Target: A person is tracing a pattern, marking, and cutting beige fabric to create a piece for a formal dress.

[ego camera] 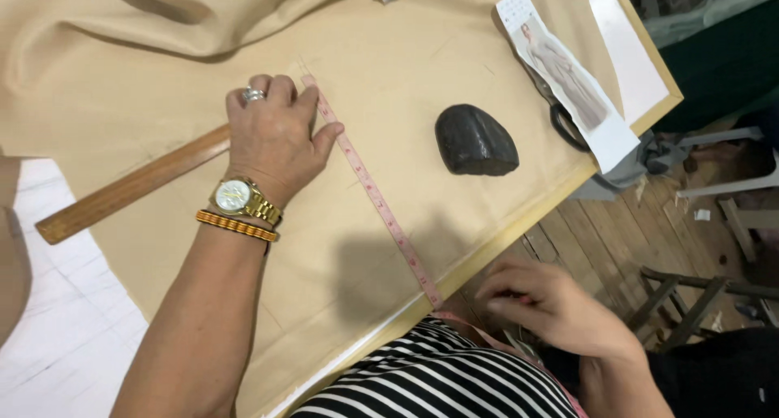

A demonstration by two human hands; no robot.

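Pinning tape (373, 192) on cloth (406, 69), centre frame, left hand (274, 138) flat; right hand (552, 304), lower right, loosely curled, contents unclear. Measuring; next, careful marking.

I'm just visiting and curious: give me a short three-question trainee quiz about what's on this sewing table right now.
1. True or false: the left hand presses the pink tape measure onto the tan fabric.
2. Which thing lies partly under the left hand? A) wooden ruler B) dark stone weight C) paper with a dress picture
3. Where is the right hand: on the fabric or off the table edge?

Key: 1 true; 2 A; 3 off the table edge, near the striped shirt.
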